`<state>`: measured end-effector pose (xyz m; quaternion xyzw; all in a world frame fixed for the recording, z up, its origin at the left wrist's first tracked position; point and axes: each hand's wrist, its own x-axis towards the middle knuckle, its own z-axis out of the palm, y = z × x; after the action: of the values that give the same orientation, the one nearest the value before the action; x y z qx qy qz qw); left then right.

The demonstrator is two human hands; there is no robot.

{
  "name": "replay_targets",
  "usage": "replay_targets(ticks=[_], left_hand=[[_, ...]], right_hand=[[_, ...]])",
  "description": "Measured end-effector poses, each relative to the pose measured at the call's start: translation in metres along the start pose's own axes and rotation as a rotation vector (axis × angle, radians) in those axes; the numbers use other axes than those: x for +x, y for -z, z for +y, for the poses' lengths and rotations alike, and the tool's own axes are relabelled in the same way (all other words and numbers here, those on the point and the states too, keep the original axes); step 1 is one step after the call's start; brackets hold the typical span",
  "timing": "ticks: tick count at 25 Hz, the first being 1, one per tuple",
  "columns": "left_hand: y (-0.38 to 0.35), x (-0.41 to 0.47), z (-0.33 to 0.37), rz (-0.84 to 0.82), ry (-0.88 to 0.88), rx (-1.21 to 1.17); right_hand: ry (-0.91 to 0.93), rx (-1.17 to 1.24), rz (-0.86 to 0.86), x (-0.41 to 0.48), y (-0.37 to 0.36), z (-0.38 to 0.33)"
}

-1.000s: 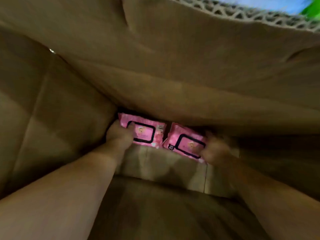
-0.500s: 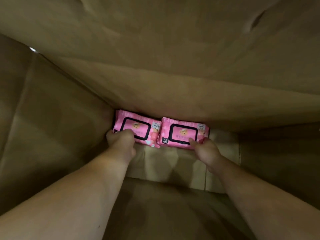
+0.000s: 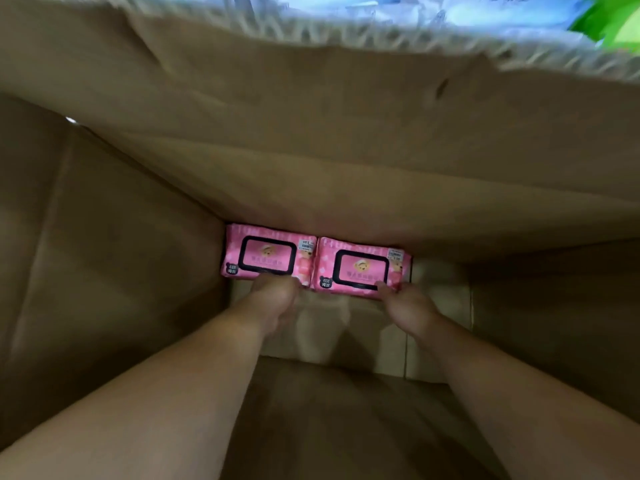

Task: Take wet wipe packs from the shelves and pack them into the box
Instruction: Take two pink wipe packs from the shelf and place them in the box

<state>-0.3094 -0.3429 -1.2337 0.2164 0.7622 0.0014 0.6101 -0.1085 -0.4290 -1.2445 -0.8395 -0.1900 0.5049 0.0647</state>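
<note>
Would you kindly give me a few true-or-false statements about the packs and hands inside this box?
1. The left pack and the right pack lie side by side against the far wall of the box. True.
2. The left hand is at the left pack's near edge. True.
3. Only one hand is inside the box. False: the right hand is in too, touching the right pack's near edge.
4. Packs cover the whole box floor. False: bare cardboard shows nearer the person.
</note>
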Motion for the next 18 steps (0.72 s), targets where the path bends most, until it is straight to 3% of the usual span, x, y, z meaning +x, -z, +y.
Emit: replay_targets(ticks=[2,4,8,13,18], left_hand=[[0.015,-0.039,0.006,0.007,-0.136,0.396],[0.030,-0.084,0.019,0.037,-0.258,0.593],[0.052,-0.190,0.034,0.027,-0.307,0.509],[0.078,-0.349,0.049,-0.034,-0.470,0.347],[0.133,-0.536,0.123,-0.061,-0.664,0.325]], right_hand=[[0.030,-0.005,-0.026,-0.030,0.014,-0.011],[0.059,0.046,-0.025,-0.072,0.030,-0.023],[0.101,0.256,-0.051,-0.175,0.070,-0.045],[0.205,0.323,-0.030,-0.315,0.136,-0.075],[0.299,0.422,0.040,-0.477,0.235,-0.144]])
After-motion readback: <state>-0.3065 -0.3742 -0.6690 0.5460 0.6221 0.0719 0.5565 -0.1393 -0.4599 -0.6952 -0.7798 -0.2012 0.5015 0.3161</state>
